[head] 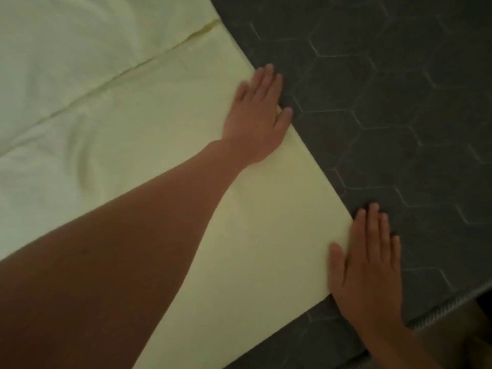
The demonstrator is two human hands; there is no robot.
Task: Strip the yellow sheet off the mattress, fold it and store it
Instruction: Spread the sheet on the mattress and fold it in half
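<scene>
The pale yellow sheet [149, 134] lies flat on the dark grey mattress [399, 107], which has a hexagon quilt pattern. One straight edge of the sheet runs diagonally from the top middle down to the lower right. My left hand [255, 115] lies flat on that edge, fingers straight, fingertips reaching onto the mattress. My right hand [368, 265] presses flat on the sheet's near corner, fingers straight and partly on the mattress. A crease or layer edge crosses the sheet at the upper left.
The mattress's piped edge [439, 311] shows at the lower right, with a dark gap beyond it. Bare mattress fills the right side of the view.
</scene>
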